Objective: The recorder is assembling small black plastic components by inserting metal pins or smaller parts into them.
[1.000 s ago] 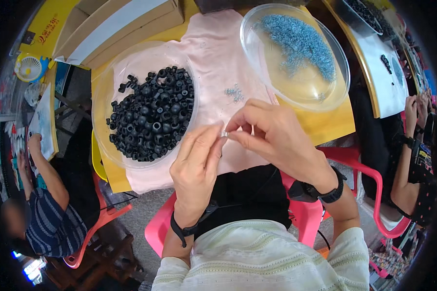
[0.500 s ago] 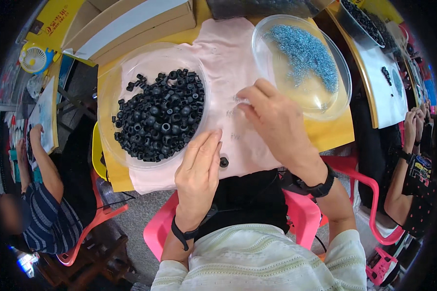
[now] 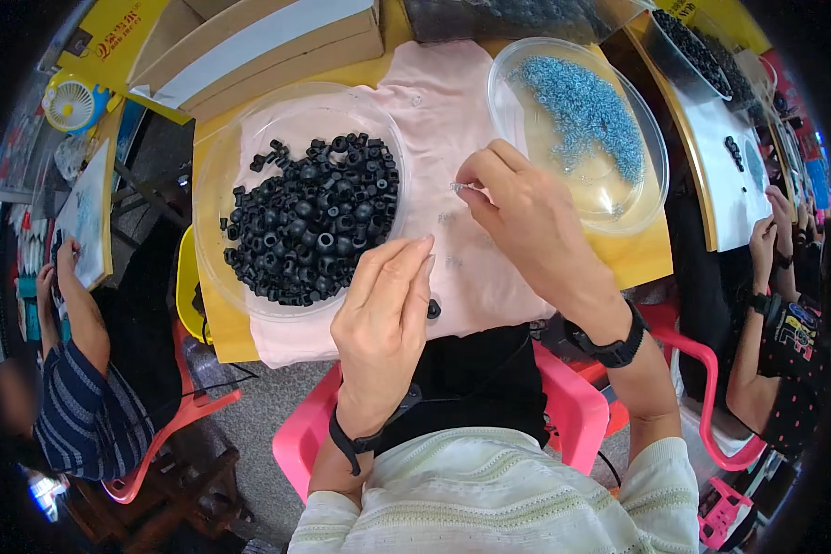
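Observation:
My right hand [image 3: 535,217] is above the pink cloth [image 3: 420,175], its thumb and index finger pinched on a tiny silvery piece that looks like a small spring [image 3: 456,187]. More such springs [image 3: 445,220] lie loose on the cloth just below it. Over the near part of the cloth, my left hand [image 3: 379,309] has its fingers pressed together; what they hold, if anything, is hidden. Beside its fingers a single black plastic piece [image 3: 433,310] sits on the cloth. A round clear tray [image 3: 214,148] at left holds many black round and tubular plastic pieces [image 3: 319,222].
At far right, another round clear tray [image 3: 651,148] holds a heap of small bluish-silver springs [image 3: 586,111]. A cardboard box [image 3: 258,65] and a transparent bin [image 3: 517,18] border the far edge. Other people work at tables on the left [image 3: 83,332] and right [image 3: 766,342].
My left hand has lifted slightly up and to the right, nearer the right hand. The right hand keeps its pinch with little movement. The whole view has shifted slightly.

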`<state>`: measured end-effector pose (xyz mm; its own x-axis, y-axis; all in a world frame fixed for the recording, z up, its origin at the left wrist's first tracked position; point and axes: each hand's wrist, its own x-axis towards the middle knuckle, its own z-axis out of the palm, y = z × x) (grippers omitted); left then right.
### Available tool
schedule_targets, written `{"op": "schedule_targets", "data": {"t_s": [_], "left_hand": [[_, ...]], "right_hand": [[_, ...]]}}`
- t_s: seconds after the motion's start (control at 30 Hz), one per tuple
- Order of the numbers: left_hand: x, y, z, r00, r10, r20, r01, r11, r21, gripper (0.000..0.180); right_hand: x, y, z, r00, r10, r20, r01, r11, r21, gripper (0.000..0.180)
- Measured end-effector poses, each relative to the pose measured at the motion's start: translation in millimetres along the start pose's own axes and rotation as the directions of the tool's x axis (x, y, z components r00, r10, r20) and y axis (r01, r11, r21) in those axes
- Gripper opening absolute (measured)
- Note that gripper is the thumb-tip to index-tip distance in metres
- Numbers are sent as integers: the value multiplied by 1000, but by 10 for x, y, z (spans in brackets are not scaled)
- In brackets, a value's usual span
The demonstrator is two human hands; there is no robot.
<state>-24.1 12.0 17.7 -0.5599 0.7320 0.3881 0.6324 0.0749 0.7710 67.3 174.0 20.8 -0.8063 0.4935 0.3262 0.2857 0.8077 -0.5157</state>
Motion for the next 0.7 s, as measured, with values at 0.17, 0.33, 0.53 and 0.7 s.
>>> {"op": "schedule_targets", "data": {"t_s": [0.17, 0.33, 0.53, 0.7], "left_hand": [[138, 2, 97, 1000, -15, -13, 13, 987, -161, 29], [170, 19, 99, 998, 60, 16, -56, 978, -203, 25], [145, -5, 52, 980, 183, 75, -176, 981, -85, 22], [74, 56, 60, 982, 15, 190, 2, 996, -89, 14]], "right_hand": [[-64, -145, -253, 890, 253, 379, -449, 622, 641, 12], [-167, -51, -334, 843, 190, 503, -535, 387, 751, 14], [-291, 45, -267, 843, 166, 512, -538, 217, 814, 13], [-378, 16, -275, 868, 218, 446, -491, 239, 838, 11]]}}
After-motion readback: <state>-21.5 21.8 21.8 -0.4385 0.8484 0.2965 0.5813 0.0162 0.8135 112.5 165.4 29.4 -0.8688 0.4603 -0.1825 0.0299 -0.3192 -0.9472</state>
